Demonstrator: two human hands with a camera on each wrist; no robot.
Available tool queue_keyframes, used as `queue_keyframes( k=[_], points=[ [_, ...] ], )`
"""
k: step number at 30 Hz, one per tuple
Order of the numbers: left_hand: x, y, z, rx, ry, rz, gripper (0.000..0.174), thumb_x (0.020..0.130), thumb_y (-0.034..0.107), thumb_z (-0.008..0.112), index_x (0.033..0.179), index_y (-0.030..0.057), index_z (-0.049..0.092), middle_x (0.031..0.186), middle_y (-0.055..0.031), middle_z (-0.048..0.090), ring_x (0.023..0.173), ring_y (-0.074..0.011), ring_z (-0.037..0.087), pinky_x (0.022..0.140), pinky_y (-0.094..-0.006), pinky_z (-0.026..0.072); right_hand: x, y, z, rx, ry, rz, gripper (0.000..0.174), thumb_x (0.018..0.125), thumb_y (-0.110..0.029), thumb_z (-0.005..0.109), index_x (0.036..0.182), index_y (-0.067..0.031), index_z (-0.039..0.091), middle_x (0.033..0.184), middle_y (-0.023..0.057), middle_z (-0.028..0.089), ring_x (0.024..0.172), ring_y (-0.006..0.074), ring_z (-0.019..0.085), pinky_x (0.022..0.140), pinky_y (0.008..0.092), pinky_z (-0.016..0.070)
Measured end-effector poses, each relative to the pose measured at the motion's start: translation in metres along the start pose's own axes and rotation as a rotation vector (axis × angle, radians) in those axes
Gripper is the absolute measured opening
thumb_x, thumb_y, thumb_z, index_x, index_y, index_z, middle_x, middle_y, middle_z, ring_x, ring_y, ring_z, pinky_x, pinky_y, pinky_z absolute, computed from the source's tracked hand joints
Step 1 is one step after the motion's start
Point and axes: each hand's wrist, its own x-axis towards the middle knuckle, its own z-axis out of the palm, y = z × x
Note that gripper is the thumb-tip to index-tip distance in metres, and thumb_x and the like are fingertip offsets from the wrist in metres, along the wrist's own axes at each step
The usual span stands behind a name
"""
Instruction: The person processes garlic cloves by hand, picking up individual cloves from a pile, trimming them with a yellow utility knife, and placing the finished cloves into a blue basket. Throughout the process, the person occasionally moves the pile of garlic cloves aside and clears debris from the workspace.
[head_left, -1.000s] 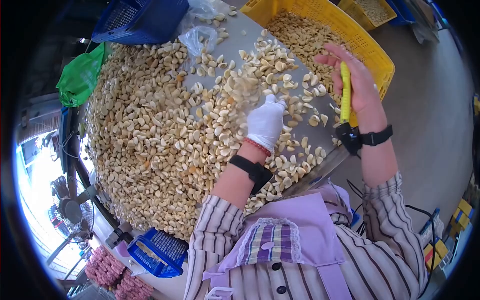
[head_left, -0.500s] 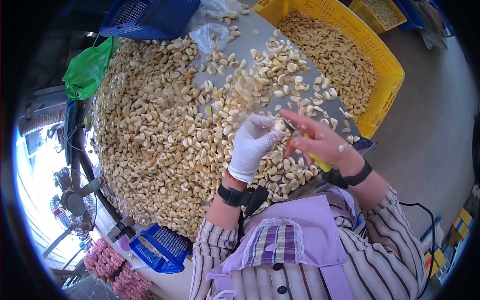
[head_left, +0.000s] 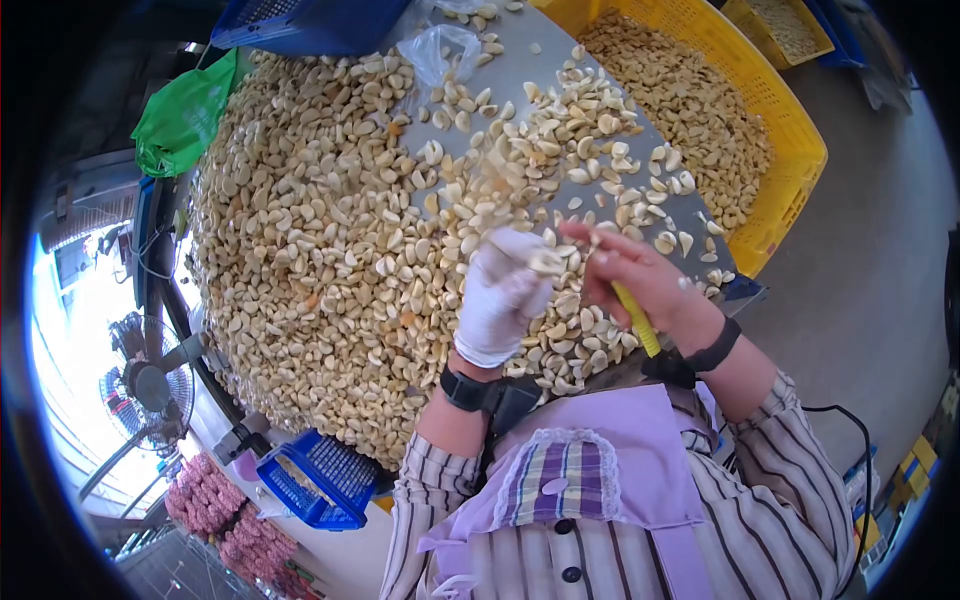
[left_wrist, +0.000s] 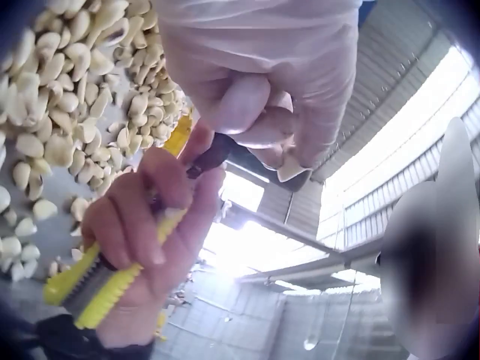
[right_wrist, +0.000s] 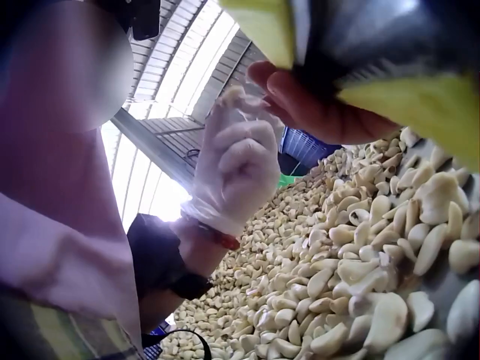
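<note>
My left hand (head_left: pixel 500 305), in a thin white glove, is raised over the heaped pale garlic cloves (head_left: pixel 320 220). Its curled fingers pinch a pale clove (head_left: pixel 545 262) at the fingertips, and in the left wrist view a white edge (left_wrist: pixel 294 171) sticks out below them. Just to the right is my bare right hand (head_left: pixel 640 270), gripping a yellow-handled knife (left_wrist: pixel 112 281) with grey ribbing and a dark front end. The knife's front points toward the gloved fingers, its blade mostly hidden. In the right wrist view the yellow and black handle (right_wrist: pixel 412 112) fills the upper right.
A yellow crate (head_left: pixel 790 190) holding many cloves stands beyond the table's right edge. Loose cloves, a clear plastic bag (head_left: pixel 440 55) and a blue basket (head_left: pixel 300 25) are at the back. Another blue basket (head_left: pixel 320 490) sits front left, near a fan (head_left: pixel 150 385).
The right hand came in from beside the yellow crate with the knife to meet the left. The left hand rose from the heap with a clove; since then the hands have parted slightly.
</note>
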Motion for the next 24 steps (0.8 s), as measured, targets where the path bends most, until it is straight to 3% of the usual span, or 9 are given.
queue_keyframes(
  k=[4,6,7,9,11,14,18,21,24],
  points=[
    [-0.005,0.024,-0.05,0.19,0.352,0.027,0.025,0.083,0.02,0.067,0.099,0.0039,0.057,0.094,-0.004,0.061,0.066,-0.0104,0.056,0.06,-0.0197,0.0444,-0.001,-0.003,-0.017,0.23,0.148,-0.062,0.043,0.095,-0.023,0.043,0.136,-0.0107,0.037,0.066,0.0035,0.051,0.039,0.0077,0.045,0.035,0.0195,0.0388],
    [-0.005,0.014,-0.098,1.266,0.627,0.266,0.039,0.084,0.031,0.063,0.11,0.0033,0.054,0.096,-0.0061,0.059,0.06,-0.0148,0.056,0.052,-0.0248,0.0459,-0.001,-0.007,-0.026,0.301,0.183,-0.147,0.044,0.095,-0.027,0.043,0.136,-0.0111,0.037,0.066,0.0027,0.05,0.039,0.0079,0.044,0.035,0.0195,0.0379],
    [-0.003,0.011,-0.096,1.271,0.637,0.264,0.039,0.084,0.031,0.063,0.11,0.0033,0.054,0.096,-0.0061,0.059,0.06,-0.0148,0.056,0.052,-0.0248,0.0459,-0.001,-0.012,-0.027,0.313,0.201,-0.176,0.043,0.095,-0.028,0.045,0.134,-0.0106,0.04,0.067,0.0025,0.052,0.038,0.0081,0.044,0.035,0.0198,0.0374],
    [0.005,-0.014,-0.08,2.018,0.523,0.314,0.051,0.086,0.038,0.058,0.121,0.0013,0.049,0.097,-0.0104,0.056,0.061,-0.0211,0.058,0.052,-0.0302,0.0483,0.0,-0.016,-0.029,0.32,0.203,-0.198,0.042,0.094,-0.029,0.046,0.132,-0.0101,0.043,0.068,0.0023,0.053,0.038,0.0082,0.044,0.035,0.0202,0.0369],
    [0.029,-0.04,-0.061,1.923,0.532,0.407,0.055,0.086,0.04,0.055,0.127,0.0042,0.046,0.096,-0.0136,0.052,0.067,-0.0269,0.06,0.058,-0.0353,0.0506,0.005,-0.017,-0.026,0.358,0.154,-0.208,0.045,0.094,-0.034,0.047,0.132,-0.0099,0.043,0.07,0.0013,0.053,0.038,0.0072,0.043,0.035,0.0205,0.0358],
    [0.05,-0.033,-0.006,1.816,0.337,0.135,0.059,0.085,0.042,0.055,0.131,0.008,0.042,0.099,-0.0143,0.051,0.078,-0.0301,0.061,0.067,-0.0388,0.0508,0.011,-0.022,-0.016,0.342,0.154,-0.229,0.049,0.094,-0.037,0.045,0.133,-0.0084,0.041,0.074,0.0009,0.055,0.04,0.006,0.042,0.037,0.0206,0.0331],
    [0.069,-0.019,-0.014,1.524,0.263,0.672,0.051,0.082,0.036,0.063,0.124,0.0091,0.052,0.094,-0.0135,0.055,0.083,-0.0281,0.059,0.07,-0.0363,0.0494,0.001,-0.043,-0.023,0.343,0.216,-0.33,0.055,0.094,-0.042,0.045,0.135,-0.0072,0.037,0.079,0.0,0.057,0.042,0.0048,0.041,0.039,0.0204,0.031],
    [0.056,0.012,-0.038,1.557,0.481,0.704,0.023,0.08,0.014,0.065,0.103,0.009,0.064,0.083,-0.0095,0.058,0.071,-0.0255,0.058,0.062,-0.0329,0.0479,-0.011,-0.051,-0.043,0.339,0.312,-0.419,0.056,0.093,-0.043,0.046,0.134,-0.0055,0.037,0.081,0.0005,0.056,0.043,0.0037,0.039,0.038,0.019,0.0298],
    [0.047,0.01,-0.038,1.532,0.4,0.722,0.021,0.079,0.012,0.066,0.1,0.0127,0.065,0.084,-0.0079,0.058,0.066,-0.0255,0.058,0.056,-0.0313,0.0474,-0.015,-0.051,-0.059,0.432,0.366,-0.469,0.056,0.093,-0.041,0.047,0.132,-0.002,0.038,0.081,0.0029,0.053,0.046,0.003,0.036,0.039,0.0168,0.029]
  ],
)
